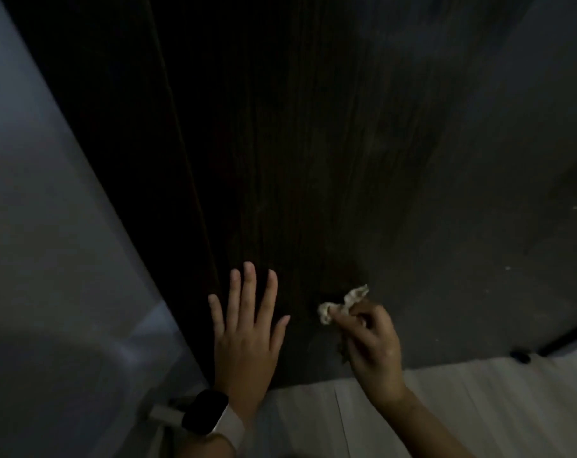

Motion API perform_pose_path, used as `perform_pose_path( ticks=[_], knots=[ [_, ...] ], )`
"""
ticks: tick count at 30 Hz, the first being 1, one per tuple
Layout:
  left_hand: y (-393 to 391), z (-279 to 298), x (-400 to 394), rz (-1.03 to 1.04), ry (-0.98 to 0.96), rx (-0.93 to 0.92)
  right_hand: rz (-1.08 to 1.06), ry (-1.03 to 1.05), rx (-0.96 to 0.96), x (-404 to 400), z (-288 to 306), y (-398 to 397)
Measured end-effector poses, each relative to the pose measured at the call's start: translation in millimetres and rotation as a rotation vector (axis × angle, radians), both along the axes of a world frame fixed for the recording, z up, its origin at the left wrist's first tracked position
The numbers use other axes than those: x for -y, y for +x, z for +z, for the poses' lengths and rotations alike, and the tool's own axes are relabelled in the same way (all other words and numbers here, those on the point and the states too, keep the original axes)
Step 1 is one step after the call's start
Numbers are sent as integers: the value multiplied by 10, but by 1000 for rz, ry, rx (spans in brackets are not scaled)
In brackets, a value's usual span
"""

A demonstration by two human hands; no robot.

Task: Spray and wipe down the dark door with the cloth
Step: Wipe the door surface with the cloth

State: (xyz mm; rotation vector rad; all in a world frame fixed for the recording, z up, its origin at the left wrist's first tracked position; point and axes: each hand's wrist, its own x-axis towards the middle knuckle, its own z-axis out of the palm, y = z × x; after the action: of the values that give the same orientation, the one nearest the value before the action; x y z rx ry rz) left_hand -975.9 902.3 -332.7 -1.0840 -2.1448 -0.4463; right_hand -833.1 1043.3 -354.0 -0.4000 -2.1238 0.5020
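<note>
Dark wood-grain door [313,160] — fills the view, lower edge near pale floor. Left hand [247,328], fingers straight and spread, flat on the panel; black watch on white strap [211,413] at the wrist. Right hand [373,342] pinches a small crumpled pale cloth [343,304] against the lower door. Wiping appears under way; no spray bottle visible — coverage cannot be judged. No legible writing.

Door [313,143] dark matt wood grain; cloth [345,302] crumpled, pale.
</note>
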Motion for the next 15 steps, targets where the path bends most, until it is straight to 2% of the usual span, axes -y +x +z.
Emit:
perform_pose_path(
  ticks=[4, 7, 10, 12, 15],
  knots=[
    [136, -547, -76, 36, 97, 156, -164, -406, -238, 136, -48, 54],
    [109, -876, -59, 65, 12, 110, -179, -486, -309, 162, -57, -106],
    [-11, -940, -34, 90, -24, 36, -185, -556, -444, 211, -134, -302],
    [-21, -954, -53, 90, -5, 21, -198, -600, -503, 257, -328, -381],
    [-17, -985, -77, 92, 14, 7, -223, -736, -452, 380, -841, -436]
  ],
)
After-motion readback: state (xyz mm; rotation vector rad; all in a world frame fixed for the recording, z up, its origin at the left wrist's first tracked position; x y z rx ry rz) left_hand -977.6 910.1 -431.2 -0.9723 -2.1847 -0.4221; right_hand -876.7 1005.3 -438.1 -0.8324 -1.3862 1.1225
